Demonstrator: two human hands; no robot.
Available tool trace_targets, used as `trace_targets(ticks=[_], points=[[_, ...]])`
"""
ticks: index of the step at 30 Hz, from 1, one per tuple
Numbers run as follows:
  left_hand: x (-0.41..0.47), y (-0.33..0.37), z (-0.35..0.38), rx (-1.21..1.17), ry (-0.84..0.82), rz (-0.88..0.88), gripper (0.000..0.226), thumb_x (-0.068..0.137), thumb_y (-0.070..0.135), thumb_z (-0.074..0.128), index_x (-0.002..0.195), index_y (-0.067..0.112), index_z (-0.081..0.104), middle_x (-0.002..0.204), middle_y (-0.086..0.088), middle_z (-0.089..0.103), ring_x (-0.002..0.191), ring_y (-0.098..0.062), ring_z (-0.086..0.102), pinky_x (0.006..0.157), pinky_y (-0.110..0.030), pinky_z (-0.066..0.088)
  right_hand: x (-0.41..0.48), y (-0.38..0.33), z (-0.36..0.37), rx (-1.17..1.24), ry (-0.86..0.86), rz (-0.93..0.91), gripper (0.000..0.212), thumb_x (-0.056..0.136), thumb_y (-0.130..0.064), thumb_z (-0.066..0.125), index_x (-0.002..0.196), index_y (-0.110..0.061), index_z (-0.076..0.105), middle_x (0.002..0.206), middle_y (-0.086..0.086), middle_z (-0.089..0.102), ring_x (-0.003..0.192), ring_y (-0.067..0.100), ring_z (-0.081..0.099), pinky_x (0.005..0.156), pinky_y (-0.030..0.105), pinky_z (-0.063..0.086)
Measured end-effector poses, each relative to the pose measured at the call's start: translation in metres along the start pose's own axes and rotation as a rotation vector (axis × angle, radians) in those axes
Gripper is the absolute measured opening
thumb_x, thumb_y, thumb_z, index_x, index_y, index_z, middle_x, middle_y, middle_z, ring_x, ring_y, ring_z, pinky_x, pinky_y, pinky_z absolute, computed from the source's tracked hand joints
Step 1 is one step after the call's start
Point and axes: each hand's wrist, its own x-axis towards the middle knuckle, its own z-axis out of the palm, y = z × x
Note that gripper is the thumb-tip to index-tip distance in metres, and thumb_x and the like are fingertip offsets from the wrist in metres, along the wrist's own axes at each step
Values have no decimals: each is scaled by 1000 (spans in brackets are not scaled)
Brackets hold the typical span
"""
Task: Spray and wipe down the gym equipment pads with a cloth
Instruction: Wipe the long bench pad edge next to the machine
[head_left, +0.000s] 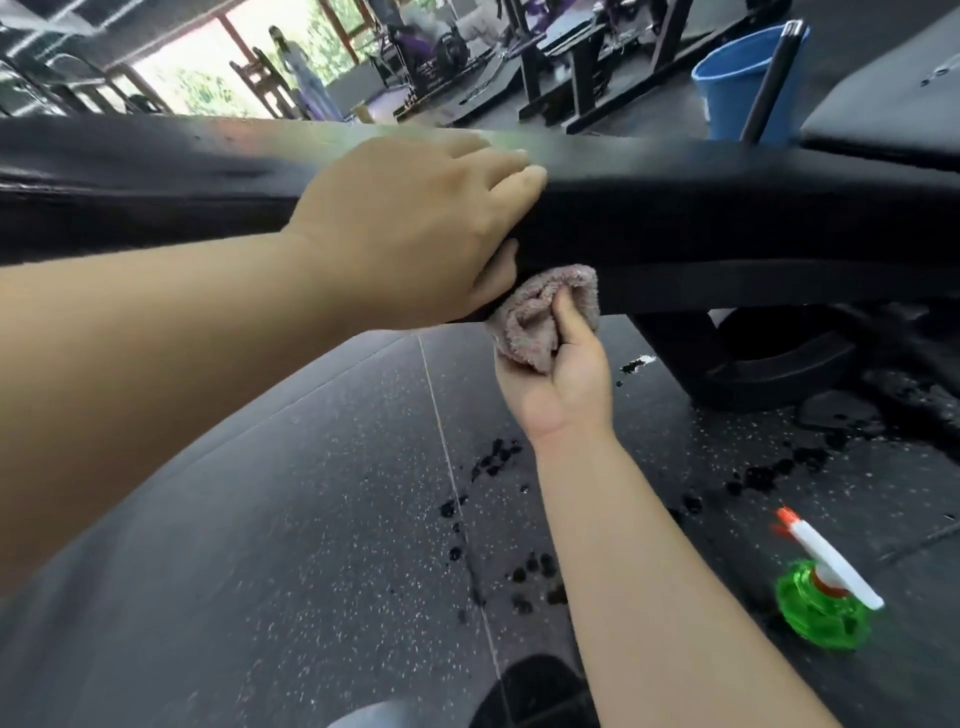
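Under the near lower edge of the long black pad (727, 208), at centre frame, the pink cloth (540, 317) is bunched into a wad and pushed up against the vinyl by the right hand (566, 384), whose fingers and thumb are clenched round it. At about ten o'clock from the cloth the left hand (415, 223) lies over the pad's top and front face, fingers released and laid nearly flat, bracing rather than gripping. The cloth looks like soft terry: light, limp and likely damp. It will take any shape, so it is best kept balled in the palm or folded flat, or loose corners will drag. The pad looks firm with some give, its skin smooth and probably slick where wet, so the wad should slide easily, with pressure coming from the palm behind it. The underside lip is hidden. At four o'clock from the right hand a green spray bottle (826, 587) sits on the speckled floor (311, 519), well apart from both hands. It seems light plastic, best taken by the neck under the white trigger. Dark wet drops (493, 457) dot the floor between, which may be slippery.
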Motion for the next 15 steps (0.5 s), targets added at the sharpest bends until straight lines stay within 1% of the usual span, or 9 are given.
trace_targets(ticks=[1,2,3,4,6,8,10,13,15], points=[[-8,4,1,-87,84,100,37,95,26,42,114,4,65,113,-12,69,100,-35,64,75,-43,52,-2,-4,0,-28,-8,32,31,99,-16,49,78,-12,71,72,3,71,67,11,66,69,26,52],[-21,13,5,-161,146,190,30,94,23,47,106,6,69,108,-10,71,94,-33,65,74,-42,50,-5,-8,1,-44,-28,73,25,96,-15,51,80,-12,70,73,3,69,67,11,64,66,24,53],[-36,25,12,-217,127,203,26,92,23,49,96,10,71,97,-7,71,83,-30,65,67,-39,48,-6,-10,3,-40,-53,115,20,91,-13,52,80,-12,68,76,3,66,70,11,61,66,24,53],[-51,43,17,-287,25,119,25,89,27,49,88,14,70,87,-3,69,72,-28,62,59,-35,45,-7,-13,3,-27,-72,148,20,89,-10,52,77,-12,67,78,3,64,71,12,58,66,23,53],[-64,78,23,-527,-295,-300,35,88,48,42,85,25,68,81,9,66,67,-17,61,55,-29,44,-11,-21,2,-22,-100,199,21,89,-4,49,76,-15,61,82,0,60,72,12,55,71,20,48],[-59,99,34,-832,-448,-823,39,87,65,47,91,32,67,84,18,66,72,0,59,61,-23,44,-11,-29,3,-72,-97,239,11,86,-6,53,84,-16,55,87,2,58,74,14,57,76,24,50],[-45,108,47,-1224,-289,-1243,29,84,57,64,97,32,69,84,18,68,71,4,60,63,-15,42,-9,-37,5,-252,-48,259,6,86,-12,54,87,-12,60,86,7,63,79,20,63,78,32,56],[-23,117,61,-1757,87,-1542,26,84,31,75,106,18,72,90,-1,74,77,-10,64,76,-26,49,-5,-47,1,-459,-14,287,31,97,-18,46,82,-6,70,86,12,69,83,26,68,82,39,53],[-8,125,65,-1948,296,-1681,23,88,15,71,110,11,68,100,-6,74,90,-19,69,81,-29,54,-7,-52,6,-532,4,335,30,92,-19,50,81,-5,74,91,13,71,87,27,68,93,41,49]])
